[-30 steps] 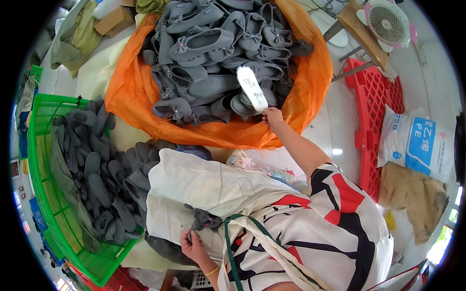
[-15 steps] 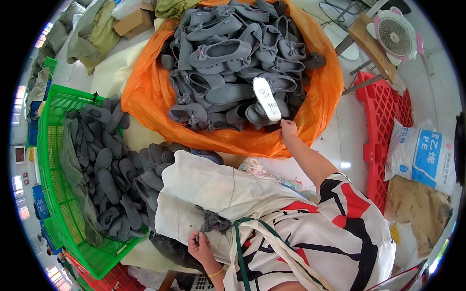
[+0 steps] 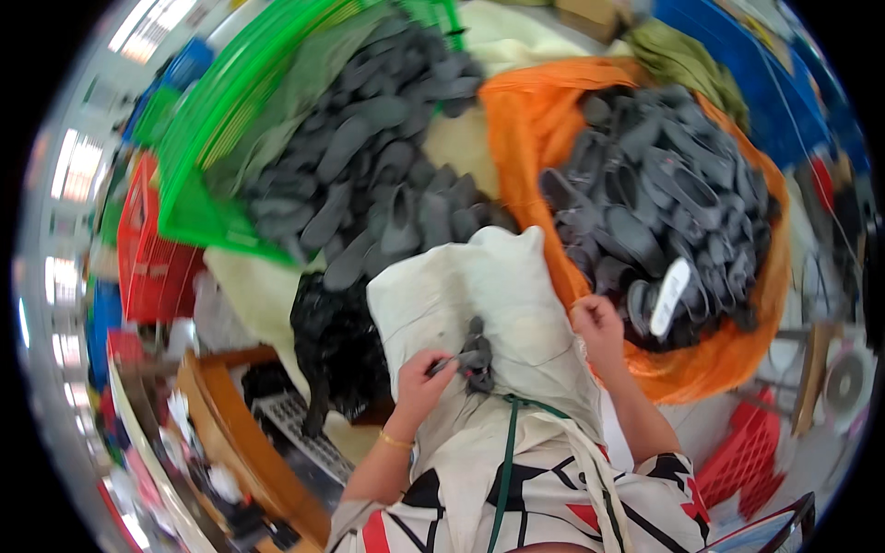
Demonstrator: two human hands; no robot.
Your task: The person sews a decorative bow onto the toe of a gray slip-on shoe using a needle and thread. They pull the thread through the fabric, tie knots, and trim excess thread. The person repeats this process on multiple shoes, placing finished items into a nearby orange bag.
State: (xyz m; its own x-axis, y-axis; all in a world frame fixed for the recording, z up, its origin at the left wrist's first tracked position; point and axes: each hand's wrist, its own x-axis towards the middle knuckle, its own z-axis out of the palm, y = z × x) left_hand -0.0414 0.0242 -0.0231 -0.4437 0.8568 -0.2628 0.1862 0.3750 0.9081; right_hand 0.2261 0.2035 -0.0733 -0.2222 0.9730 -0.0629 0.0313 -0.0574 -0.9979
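My left hand (image 3: 426, 382) is closed over the cream apron (image 3: 525, 286) on my lap, pinching a small dark piece whose kind I cannot make out. Just beside its fingertips lies a little heap of dark grey fabric bits (image 3: 476, 362) with a touch of pink. At the near left rim of an orange sack (image 3: 516, 120), my right hand (image 3: 599, 324) has its fingers curled in; whatever they hold, if anything, is hidden. Grey slip-on shoes (image 3: 682, 184) fill the sack. A white insole-shaped piece with writing (image 3: 670, 297) lies on them.
A green plastic crate (image 3: 198, 194) at the far left holds more grey shoes (image 3: 350, 143), which spill toward my lap. A black plastic bag (image 3: 336, 350) and a wooden piece of furniture (image 3: 240, 442) stand at my left. A fan (image 3: 843, 382) and red pallet (image 3: 742, 452) are at right.
My view has swung left, so the sack now sits to the right and the crate is farther up. My right hand has come off the sack's near edge by the white piece, nearer my lap.
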